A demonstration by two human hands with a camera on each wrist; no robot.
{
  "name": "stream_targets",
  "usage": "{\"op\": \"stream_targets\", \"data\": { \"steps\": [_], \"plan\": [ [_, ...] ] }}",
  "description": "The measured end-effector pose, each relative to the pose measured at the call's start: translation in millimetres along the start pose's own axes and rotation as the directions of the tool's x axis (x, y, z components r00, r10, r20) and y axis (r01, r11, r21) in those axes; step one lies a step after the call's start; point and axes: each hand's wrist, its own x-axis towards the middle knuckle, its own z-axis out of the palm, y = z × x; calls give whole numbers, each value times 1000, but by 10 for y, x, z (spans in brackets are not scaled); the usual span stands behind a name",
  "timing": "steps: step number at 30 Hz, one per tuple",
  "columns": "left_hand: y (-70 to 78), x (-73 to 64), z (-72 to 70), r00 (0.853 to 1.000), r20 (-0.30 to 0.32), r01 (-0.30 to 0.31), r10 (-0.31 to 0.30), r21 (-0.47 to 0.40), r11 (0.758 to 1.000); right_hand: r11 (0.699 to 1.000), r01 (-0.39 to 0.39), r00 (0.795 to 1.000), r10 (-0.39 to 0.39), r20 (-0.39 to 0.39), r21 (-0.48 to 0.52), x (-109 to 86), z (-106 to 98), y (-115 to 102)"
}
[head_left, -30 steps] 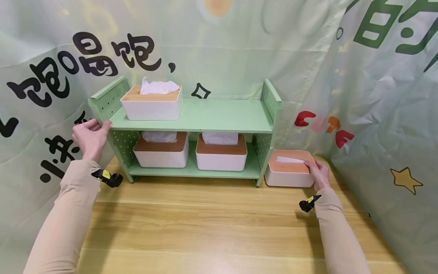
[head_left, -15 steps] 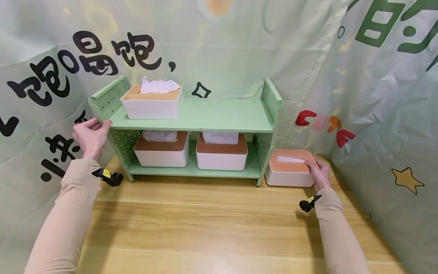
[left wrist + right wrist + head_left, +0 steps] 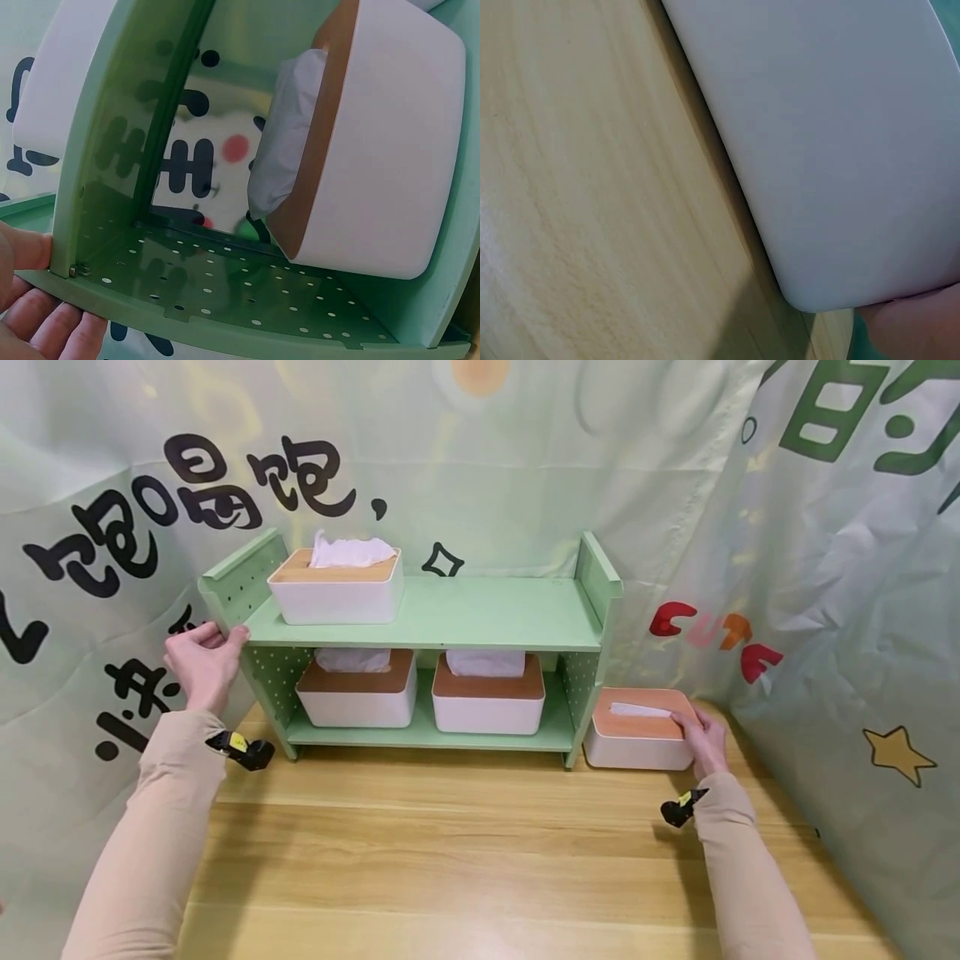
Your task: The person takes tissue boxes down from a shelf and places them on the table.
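Note:
My left hand (image 3: 204, 664) grips the left side panel of a green two-tier shelf (image 3: 487, 610), at the height of its upper board. In the left wrist view the thumb lies by the board's end and the fingers (image 3: 56, 326) curl at the panel's outer edge. On the table, just right of the shelf, sits a white tissue box (image 3: 637, 752) with a wood-coloured lid and a tissue in its slot. My right hand (image 3: 705, 745) holds this box at its right end, thumb over the lid. The right wrist view shows its white side (image 3: 817, 150) close above the wood.
One tissue box (image 3: 333, 602) stands at the left of the upper tier. Two more, a left one (image 3: 360, 708) and a right one (image 3: 487, 714), stand on the lower tier. A printed cloth (image 3: 510, 468) hangs behind and to the sides of the wooden table (image 3: 450, 852).

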Motion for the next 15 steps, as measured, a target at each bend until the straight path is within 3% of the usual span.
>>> {"op": "stream_targets", "data": {
  "steps": [9, 15],
  "plan": [
    [6, -13, 17, 999, -2, -41, 41, -4, 999, 999, -39, 999, 39, 16, 5, 20, -26, -8],
    [-6, -8, -1, 1000, -10, -15, 15, -27, 1000, 999, -53, 998, 53, 31, -6, 13, -14, -23]
  ]
}}
